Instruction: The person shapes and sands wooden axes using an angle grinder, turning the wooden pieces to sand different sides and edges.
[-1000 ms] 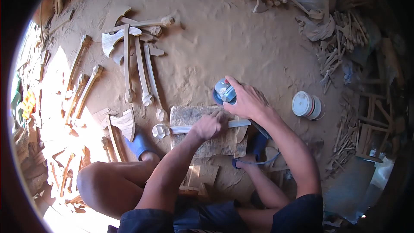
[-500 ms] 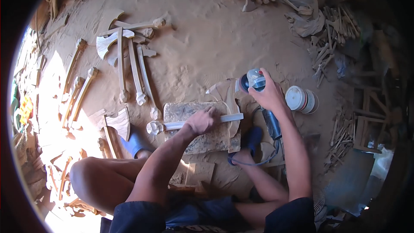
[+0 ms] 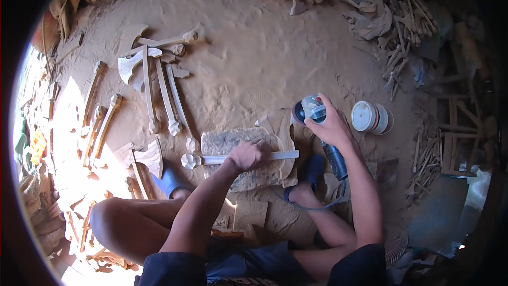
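My left hand (image 3: 250,155) is closed around the middle of a pale wooden handle (image 3: 214,159) with a faceted knob at its left end. The handle lies across a worn block (image 3: 233,181) between my feet. In my right hand (image 3: 332,126) is an angle grinder (image 3: 334,161), gripped near its head. Its round disc (image 3: 298,112) faces left, above and apart from the handle's right end. Flat curved wooden pieces (image 3: 286,140) lie at the block's right edge, partly under the handle.
Wooden axes (image 3: 127,68) and knobbed handles (image 3: 108,124) lie on the sandy floor at left. A white bucket (image 3: 364,116) on its side is right of the grinder. The grinder's cord (image 3: 323,206) loops by my right foot. Piles of wooden pieces (image 3: 402,42) stand at far right.
The grinder has come slightly down, nearer the handle. The handle seems turned a little about its length under my left hand. The whole view has shifted slightly.
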A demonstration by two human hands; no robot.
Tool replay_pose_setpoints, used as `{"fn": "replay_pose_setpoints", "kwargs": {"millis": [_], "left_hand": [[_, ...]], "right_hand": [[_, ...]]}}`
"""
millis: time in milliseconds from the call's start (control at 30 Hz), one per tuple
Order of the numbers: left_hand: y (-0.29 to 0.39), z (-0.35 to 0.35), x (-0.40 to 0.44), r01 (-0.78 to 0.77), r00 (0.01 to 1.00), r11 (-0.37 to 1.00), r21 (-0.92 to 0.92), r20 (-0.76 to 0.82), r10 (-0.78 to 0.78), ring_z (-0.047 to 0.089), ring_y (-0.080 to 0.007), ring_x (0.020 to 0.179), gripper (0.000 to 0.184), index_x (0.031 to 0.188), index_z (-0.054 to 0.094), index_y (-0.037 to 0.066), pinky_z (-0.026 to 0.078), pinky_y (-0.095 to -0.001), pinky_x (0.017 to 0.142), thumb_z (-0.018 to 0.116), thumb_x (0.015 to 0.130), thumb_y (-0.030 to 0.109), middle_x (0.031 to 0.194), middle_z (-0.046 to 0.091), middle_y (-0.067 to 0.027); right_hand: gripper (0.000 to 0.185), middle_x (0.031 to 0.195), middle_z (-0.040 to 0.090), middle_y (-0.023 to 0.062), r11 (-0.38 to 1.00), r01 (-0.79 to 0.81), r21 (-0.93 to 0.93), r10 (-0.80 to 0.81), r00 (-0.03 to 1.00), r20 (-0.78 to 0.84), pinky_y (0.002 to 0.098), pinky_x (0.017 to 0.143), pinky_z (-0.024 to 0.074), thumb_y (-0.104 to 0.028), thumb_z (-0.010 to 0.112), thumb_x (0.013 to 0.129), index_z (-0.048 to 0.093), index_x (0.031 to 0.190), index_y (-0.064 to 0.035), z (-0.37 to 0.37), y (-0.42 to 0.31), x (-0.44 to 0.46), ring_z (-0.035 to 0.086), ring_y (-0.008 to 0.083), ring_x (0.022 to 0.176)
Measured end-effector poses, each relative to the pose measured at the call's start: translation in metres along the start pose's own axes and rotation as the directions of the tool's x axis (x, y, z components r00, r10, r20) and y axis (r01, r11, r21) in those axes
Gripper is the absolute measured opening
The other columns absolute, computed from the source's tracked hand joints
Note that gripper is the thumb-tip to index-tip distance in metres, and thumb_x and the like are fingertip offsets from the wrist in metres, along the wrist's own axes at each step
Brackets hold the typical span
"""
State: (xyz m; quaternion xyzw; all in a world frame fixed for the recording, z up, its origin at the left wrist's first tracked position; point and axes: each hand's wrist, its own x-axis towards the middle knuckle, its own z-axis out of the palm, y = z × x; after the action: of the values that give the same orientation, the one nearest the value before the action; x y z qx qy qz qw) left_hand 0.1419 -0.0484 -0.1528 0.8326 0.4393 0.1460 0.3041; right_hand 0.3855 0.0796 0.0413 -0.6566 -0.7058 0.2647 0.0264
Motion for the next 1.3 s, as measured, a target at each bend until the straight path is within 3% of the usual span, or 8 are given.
{"fn": "replay_pose_setpoints", "kwargs": {"millis": [133, 267, 467, 833, 933, 1033, 1133, 1300], "left_hand": [[0.001, -0.008, 0.001, -0.119, 0.990, 0.992, 0.041, -0.069, 0.121, 0.072, -0.0363, 0.098, 0.026, 0.108, 0.074, 0.009, 0.062, -0.0476, 0.077, 0.068, 0.089, 0.025, 0.114, 0.067, -0.0151], [0.000, -0.011, 0.003, -0.086, 0.993, 0.996, 0.006, -0.079, 0.087, 0.073, -0.0351, 0.094, 0.024, 0.104, 0.073, 0.009, 0.061, -0.0468, 0.074, 0.070, 0.087, 0.026, 0.109, 0.067, -0.0142], [0.002, -0.011, 0.003, -0.030, 0.998, 0.999, 0.021, -0.054, 0.031, 0.074, -0.0341, 0.092, 0.024, 0.101, 0.072, 0.006, 0.061, -0.0463, 0.072, 0.068, 0.087, 0.025, 0.107, 0.068, -0.0146], [0.006, -0.007, 0.002, 0.102, 0.994, 0.993, -0.067, -0.017, -0.104, 0.071, -0.0339, 0.110, 0.027, 0.098, 0.072, -0.001, 0.061, -0.0506, 0.081, 0.060, 0.089, 0.022, 0.124, 0.067, -0.0192], [0.001, -0.004, 0.003, 0.024, 0.997, 1.000, 0.010, 0.078, -0.025, 0.070, -0.0347, 0.109, 0.047, 0.120, 0.068, 0.006, 0.058, -0.0521, 0.085, 0.072, 0.088, 0.039, 0.122, 0.064, -0.0146], [-0.001, 0.000, 0.003, -0.047, 0.998, 0.997, 0.066, 0.032, 0.045, 0.070, -0.0333, 0.107, 0.043, 0.115, 0.072, 0.008, 0.059, -0.0504, 0.081, 0.073, 0.088, 0.042, 0.119, 0.064, -0.0128], [0.000, 0.004, 0.004, 0.046, 0.999, 0.998, -0.044, -0.009, -0.046, 0.072, -0.0365, 0.101, 0.024, 0.099, 0.072, -0.001, 0.062, -0.0483, 0.080, 0.062, 0.087, 0.018, 0.118, 0.066, -0.0183], [-0.005, 0.000, 0.004, -0.052, 0.999, 0.998, 0.033, 0.012, 0.051, 0.073, -0.0355, 0.100, 0.026, 0.105, 0.073, 0.004, 0.062, -0.0483, 0.079, 0.063, 0.087, 0.019, 0.121, 0.066, -0.0164]], "right_hand": [[0.089, 0.131, 0.068, 0.0274, 0.993, 0.022, -0.112, -0.001, 0.982, 0.191, 0.0522, 0.105, 0.0516, -0.038, 0.076, 0.083, 0.037, 0.160, -0.0157, 0.009, -0.048, 0.019, 0.065, 0.0457, 0.123], [0.086, 0.128, 0.069, 0.0278, 0.975, 0.144, -0.170, -0.092, 0.956, 0.280, 0.0532, 0.104, 0.0530, -0.038, 0.075, 0.081, 0.041, 0.156, -0.0145, 0.034, -0.070, 0.035, 0.067, 0.0469, 0.119], [0.091, 0.129, 0.068, 0.0291, 0.968, 0.154, -0.200, -0.054, 0.901, 0.431, 0.0532, 0.104, 0.0519, -0.034, 0.077, 0.080, 0.040, 0.160, -0.0111, 0.038, -0.099, 0.033, 0.065, 0.0467, 0.121], [0.089, 0.141, 0.065, 0.0228, 0.959, -0.057, -0.277, 0.133, 0.956, 0.263, 0.0477, 0.111, 0.0493, -0.036, 0.078, 0.077, 0.045, 0.156, -0.0144, 0.024, -0.065, 0.066, 0.062, 0.0415, 0.130], [0.092, 0.143, 0.063, 0.0222, 0.966, -0.107, -0.236, 0.161, 0.962, 0.222, 0.0475, 0.113, 0.0484, -0.036, 0.076, 0.074, 0.044, 0.157, -0.0148, 0.014, -0.032, 0.079, 0.061, 0.0401, 0.132], [0.093, 0.144, 0.062, 0.0224, 0.952, -0.167, -0.256, 0.203, 0.972, 0.122, 0.0462, 0.112, 0.0491, -0.037, 0.078, 0.073, 0.045, 0.157, -0.0121, 0.006, -0.004, 0.083, 0.061, 0.0390, 0.134], [0.094, 0.146, 0.061, 0.0236, 0.978, -0.137, -0.159, 0.160, 0.978, 0.137, 0.0450, 0.112, 0.0485, -0.037, 0.078, 0.074, 0.043, 0.157, -0.0094, 0.002, 0.000, 0.078, 0.060, 0.0383, 0.135], [0.091, 0.144, 0.062, 0.0241, 0.996, -0.087, -0.038, 0.093, 0.964, 0.247, 0.0454, 0.112, 0.0481, -0.039, 0.076, 0.075, 0.045, 0.156, -0.0091, 0.015, -0.027, 0.068, 0.061, 0.0384, 0.134]]}}
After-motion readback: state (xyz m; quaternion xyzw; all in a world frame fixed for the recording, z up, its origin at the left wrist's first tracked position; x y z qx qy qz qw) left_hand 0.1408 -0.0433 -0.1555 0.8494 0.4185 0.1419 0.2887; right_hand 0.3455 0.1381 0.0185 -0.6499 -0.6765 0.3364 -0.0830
